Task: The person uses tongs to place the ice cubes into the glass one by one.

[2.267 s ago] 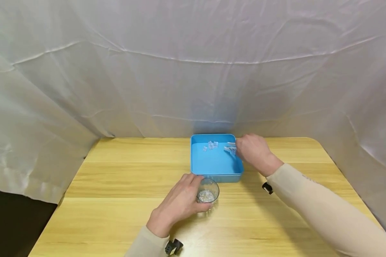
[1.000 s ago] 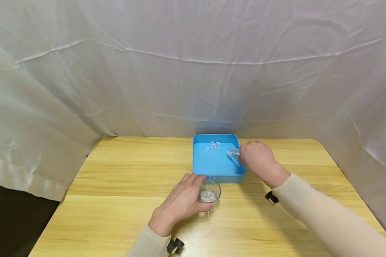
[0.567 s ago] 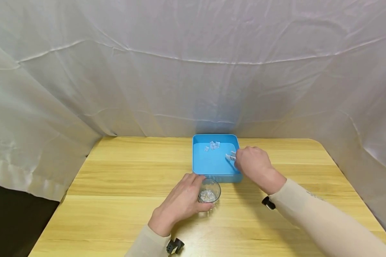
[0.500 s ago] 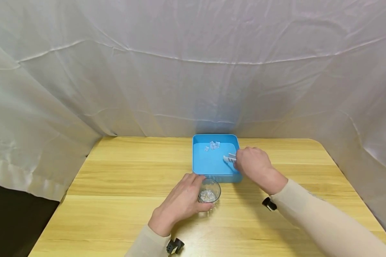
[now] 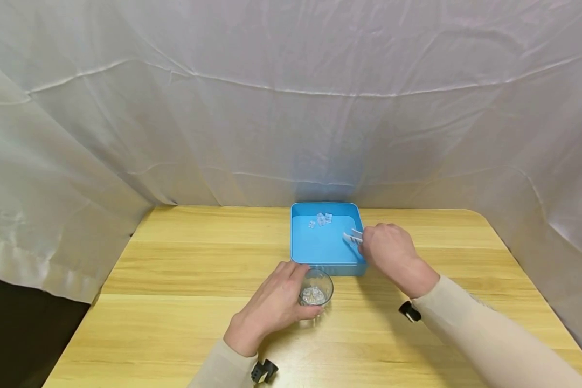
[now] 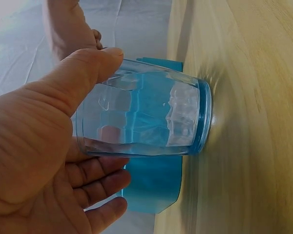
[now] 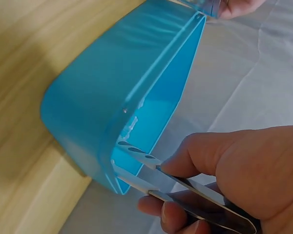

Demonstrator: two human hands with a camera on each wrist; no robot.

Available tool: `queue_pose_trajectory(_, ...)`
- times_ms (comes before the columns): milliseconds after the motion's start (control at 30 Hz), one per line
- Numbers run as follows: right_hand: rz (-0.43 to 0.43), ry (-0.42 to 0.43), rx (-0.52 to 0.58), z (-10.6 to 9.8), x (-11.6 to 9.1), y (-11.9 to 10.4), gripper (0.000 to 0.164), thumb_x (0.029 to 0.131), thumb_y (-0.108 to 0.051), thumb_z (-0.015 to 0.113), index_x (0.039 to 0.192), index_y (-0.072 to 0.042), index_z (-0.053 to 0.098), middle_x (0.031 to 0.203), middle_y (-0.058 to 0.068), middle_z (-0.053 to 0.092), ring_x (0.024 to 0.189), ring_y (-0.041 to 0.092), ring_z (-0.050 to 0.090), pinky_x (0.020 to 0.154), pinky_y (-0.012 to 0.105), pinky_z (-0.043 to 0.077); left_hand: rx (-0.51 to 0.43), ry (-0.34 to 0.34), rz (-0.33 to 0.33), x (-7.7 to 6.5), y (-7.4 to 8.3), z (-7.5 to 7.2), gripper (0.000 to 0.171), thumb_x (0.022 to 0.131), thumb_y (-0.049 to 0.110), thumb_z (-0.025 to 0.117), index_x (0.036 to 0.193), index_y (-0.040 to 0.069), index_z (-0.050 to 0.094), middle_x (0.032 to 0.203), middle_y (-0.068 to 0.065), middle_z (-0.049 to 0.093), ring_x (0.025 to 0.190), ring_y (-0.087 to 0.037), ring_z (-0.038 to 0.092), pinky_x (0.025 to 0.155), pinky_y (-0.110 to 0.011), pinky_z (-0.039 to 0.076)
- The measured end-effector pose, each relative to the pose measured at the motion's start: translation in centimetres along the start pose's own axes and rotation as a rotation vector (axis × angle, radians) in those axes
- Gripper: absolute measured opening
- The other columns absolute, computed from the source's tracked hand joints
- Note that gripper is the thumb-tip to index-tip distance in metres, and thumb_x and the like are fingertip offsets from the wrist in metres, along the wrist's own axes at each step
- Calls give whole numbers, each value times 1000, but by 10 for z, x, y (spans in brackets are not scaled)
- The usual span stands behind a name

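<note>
My left hand [image 5: 271,307] grips a clear drinking glass [image 5: 321,280], thumb on one side and fingers on the other. The glass stands upright on the table, close to the near wall of a blue box [image 5: 327,269]. Clear ice-like cubes [image 6: 183,114] cover its bottom. My right hand [image 5: 390,256] holds a pair of tongs [image 7: 134,181] over the box's right edge, with the light, slotted tips inside and spread apart. Whether a cube lies by the tips cannot be made out. Several loose clear cubes [image 5: 321,219] lie toward the back of the box.
The box and glass stand on a light wooden table [image 5: 184,323]. A pale cloth [image 5: 252,134] hangs behind the table and along its sides. A dark area [image 5: 24,334] shows beyond the table at lower left.
The right hand and tongs have come nearer along the box's right side, then shifted slightly left and back right. The left hand stays on the glass; the cubes at the back look unmoved.
</note>
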State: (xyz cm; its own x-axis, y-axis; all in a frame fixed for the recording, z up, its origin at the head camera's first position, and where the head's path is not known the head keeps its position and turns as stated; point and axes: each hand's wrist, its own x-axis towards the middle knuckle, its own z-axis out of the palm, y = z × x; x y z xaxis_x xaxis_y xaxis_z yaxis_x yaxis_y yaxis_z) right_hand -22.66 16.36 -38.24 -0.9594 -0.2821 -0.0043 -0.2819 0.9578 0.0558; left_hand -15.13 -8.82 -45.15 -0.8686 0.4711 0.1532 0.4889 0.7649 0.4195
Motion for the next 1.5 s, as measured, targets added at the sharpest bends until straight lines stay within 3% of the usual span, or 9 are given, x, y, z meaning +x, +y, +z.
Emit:
queue_pose_trajectory(200,-66,133,33,12,-13,4,40,94,-18,72,61,-12,50,60,3,45,55,19,44,47,32,41,4,-2,1,0,0,1,79,84,52,85,143,7,59,130,-7,65,121,-23,58,104,-39,54)
queue_pose_trajectory(467,-99,268,36,31,-24,9,37,88,-10,68,61,-12,43,58,1,39,53,18,38,44,29,33,-2,-7,-5,0,0,0,79,84,52,85,144,6,58,133,-8,64,123,-24,58,104,-39,53)
queue_pose_trajectory(1133,-134,310,85,43,-33,12,31,89,-7,69,66,-10,48,60,0,39,55,16,37,48,26,34,-7,-3,-13,2,0,0,78,84,51,86,142,6,59,133,-7,64,124,-24,57,105,-39,53)
queue_pose_trajectory(1500,-158,450,165,58,-41,17,25,87,-7,65,68,-11,49,61,-2,35,57,14,32,49,24,29,3,4,-9,0,1,0,82,82,51,87,143,6,58,132,-8,64,123,-24,58,106,-40,53)
